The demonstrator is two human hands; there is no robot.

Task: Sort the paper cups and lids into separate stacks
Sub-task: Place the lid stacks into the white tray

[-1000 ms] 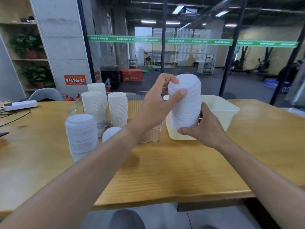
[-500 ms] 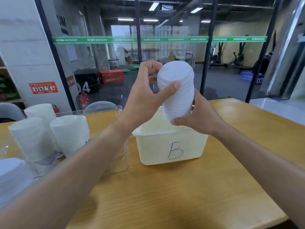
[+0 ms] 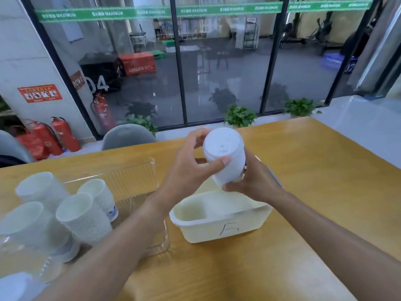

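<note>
A white stack of lids (image 3: 224, 156) is held in the air above a cream tub (image 3: 221, 227) marked with a handwritten letter. My left hand (image 3: 191, 170) grips the stack from the left, thumb across its front. My right hand (image 3: 253, 183) holds it from below and behind on the right. Several stacks of white paper cups (image 3: 83, 216) stand at the left, in and beside a clear plastic bin (image 3: 138, 179). Another white lid stack (image 3: 13, 285) shows at the bottom left corner.
The wooden table (image 3: 314, 181) stretches to the right of the tub. A grey chair (image 3: 128, 135) stands behind the far edge, with potted plants, fire extinguishers and a glass wall beyond.
The view has tilted down and closer, so the tub's inside now shows. Both hands have brought the lid stack lower, over the tub, still holding it the same way.
</note>
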